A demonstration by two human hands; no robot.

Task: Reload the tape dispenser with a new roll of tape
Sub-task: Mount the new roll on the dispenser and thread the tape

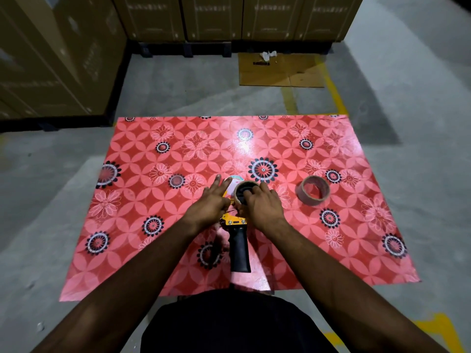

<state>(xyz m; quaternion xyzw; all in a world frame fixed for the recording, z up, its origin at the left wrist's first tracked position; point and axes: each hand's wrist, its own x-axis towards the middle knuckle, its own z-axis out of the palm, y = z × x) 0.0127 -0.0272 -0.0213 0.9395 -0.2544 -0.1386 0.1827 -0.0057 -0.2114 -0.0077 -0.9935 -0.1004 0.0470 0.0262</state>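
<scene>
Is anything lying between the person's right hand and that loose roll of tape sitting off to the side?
Nothing visible. The loose tape roll lies alone on the red flowered mat, to the right of the right hand, with only bare mat between them. That hand rests on the roll already on the tape dispenser.

middle: pretty crowded, both hands, left hand [212, 200] and right hand [262, 202], sit on the tape dispenser [238, 235] with a tape roll [243, 193] on it, so no way through there
right side: a second roll [313, 190] stands apart from the right hand, with a clear lane of bench between them
left side: open red floral bench [142, 200] all the way to the edge
far side: bare bench top past the fingertips
near edge: the black handle points back at the person, both forearms angle in beside it
beyond the bench: cardboard boxes [229, 19] wall off the back and left
</scene>
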